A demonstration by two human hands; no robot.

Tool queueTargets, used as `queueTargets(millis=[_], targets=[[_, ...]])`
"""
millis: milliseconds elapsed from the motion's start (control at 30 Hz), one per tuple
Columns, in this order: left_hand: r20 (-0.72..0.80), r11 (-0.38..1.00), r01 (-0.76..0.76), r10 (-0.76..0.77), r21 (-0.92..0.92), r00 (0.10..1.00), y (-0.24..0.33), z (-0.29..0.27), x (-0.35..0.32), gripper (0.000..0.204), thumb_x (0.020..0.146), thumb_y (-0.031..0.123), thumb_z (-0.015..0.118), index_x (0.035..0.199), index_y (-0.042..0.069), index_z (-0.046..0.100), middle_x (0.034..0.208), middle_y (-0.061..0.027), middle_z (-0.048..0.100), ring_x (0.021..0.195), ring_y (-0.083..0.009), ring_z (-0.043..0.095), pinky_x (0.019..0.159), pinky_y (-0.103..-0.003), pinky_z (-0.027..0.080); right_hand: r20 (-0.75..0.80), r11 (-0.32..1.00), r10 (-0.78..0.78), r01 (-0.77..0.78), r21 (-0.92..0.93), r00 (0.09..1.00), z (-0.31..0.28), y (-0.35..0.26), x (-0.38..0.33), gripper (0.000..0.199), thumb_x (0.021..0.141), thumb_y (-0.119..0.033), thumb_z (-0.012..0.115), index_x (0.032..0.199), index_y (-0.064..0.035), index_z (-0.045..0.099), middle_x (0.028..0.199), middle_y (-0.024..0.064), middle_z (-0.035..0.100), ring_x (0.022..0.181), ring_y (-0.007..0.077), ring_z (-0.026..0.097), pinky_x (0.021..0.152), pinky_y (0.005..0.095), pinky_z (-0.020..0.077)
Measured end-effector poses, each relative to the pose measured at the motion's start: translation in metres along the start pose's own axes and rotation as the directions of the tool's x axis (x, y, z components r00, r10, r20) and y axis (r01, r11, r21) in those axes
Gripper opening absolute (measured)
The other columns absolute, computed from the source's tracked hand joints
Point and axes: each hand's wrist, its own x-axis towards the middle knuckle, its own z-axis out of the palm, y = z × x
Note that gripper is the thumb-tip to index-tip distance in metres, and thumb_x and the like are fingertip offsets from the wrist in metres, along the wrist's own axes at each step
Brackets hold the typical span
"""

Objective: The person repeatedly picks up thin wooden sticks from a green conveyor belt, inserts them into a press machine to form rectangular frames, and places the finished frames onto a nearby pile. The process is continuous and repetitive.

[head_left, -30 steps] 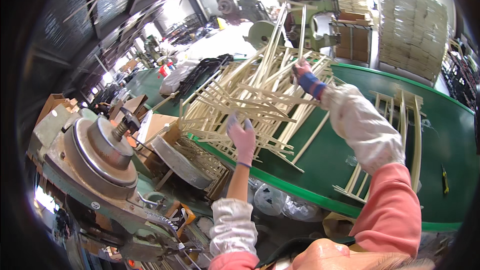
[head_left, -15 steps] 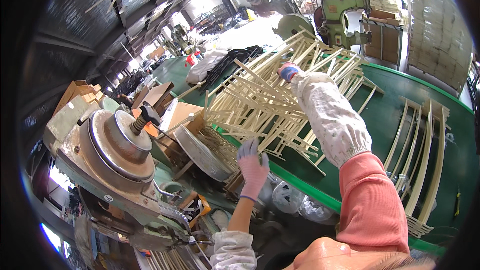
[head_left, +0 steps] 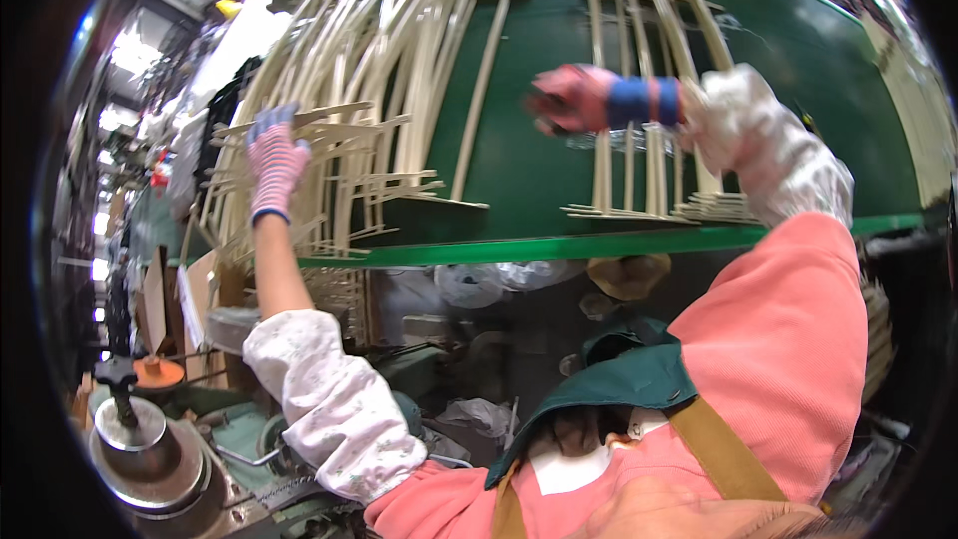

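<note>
Pale, slender wooden slat pieces lie in a crisscross heap on the left of the long green table, near its front edge. From my remote view, the left hand, in a pink-and-white striped glove with grey-blue fingertips, rests on the heap, fingers outstretched; I cannot tell whether they grip anything. The right hand, pink-gloved with a blue cuff, is blurred with fingers curled, and I cannot tell if it is grasping something. Because the pieces overlap, I judge that pulling one could drag neighbours over the edge. The loose white sleeve might snag the smaller right-hand group of slatted pieces.
</note>
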Motion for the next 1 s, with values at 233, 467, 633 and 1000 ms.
queueTargets(millis=[233,467,633,1000], targets=[[0.170,0.967,0.255,-0.256,0.027,0.952,0.030,-0.005,0.013,0.070,0.068,0.020,0.068,0.133,0.026,0.042,0.136,0.0014,0.043,0.131,-0.0182,0.033,0.111,-0.039,0.020,0.133,0.696,0.538,-0.350,-0.627,0.833,0.166,-0.011,-0.221,0.030,0.079,-0.035,0.056,0.088,-0.0064,0.056,0.097,0.0101,0.055,0.099,0.0285,0.050,0.080,0.0423,0.0431],[-0.325,0.998,-0.057,0.060,0.019,0.944,0.085,-0.032,-0.023,0.065,0.065,0.017,0.054,0.129,0.009,0.046,0.130,-0.0082,0.047,0.126,-0.0254,0.036,0.110,-0.043,0.021,-0.211,0.689,0.275,-0.345,-0.637,0.938,0.129,-0.028,-0.173,0.019,0.071,-0.011,0.053,0.090,-0.0067,0.055,0.086,0.0099,0.058,0.073,0.0270,0.057,0.061,0.0358,0.0482],[-0.208,0.916,-0.205,0.138,-0.346,0.968,0.203,-0.054,-0.070,0.060,0.073,0.023,0.055,0.130,0.004,0.045,0.131,-0.0166,0.046,0.126,-0.0319,0.037,0.108,-0.047,0.021,-0.585,0.885,0.087,-0.332,-0.325,0.806,-0.035,-0.072,-0.116,0.025,0.061,-0.004,0.058,0.086,-0.0068,0.058,0.070,0.0114,0.056,0.065,0.0307,0.058,0.056,0.0353,0.0479],[-0.520,0.675,-0.327,-0.100,-0.662,0.848,0.350,-0.239,-0.067,0.088,0.081,0.052,0.049,0.140,-0.007,0.021,0.148,-0.0276,0.009,0.139,-0.0399,0.001,0.111,-0.053,-0.004,-0.450,0.797,0.603,-0.517,0.312,0.658,-0.236,-0.202,-0.213,0.036,0.087,-0.016,0.053,0.119,0.0002,0.051,0.074,0.0039,0.057,0.052,0.0096,0.051,0.043,0.0215,0.0402]])
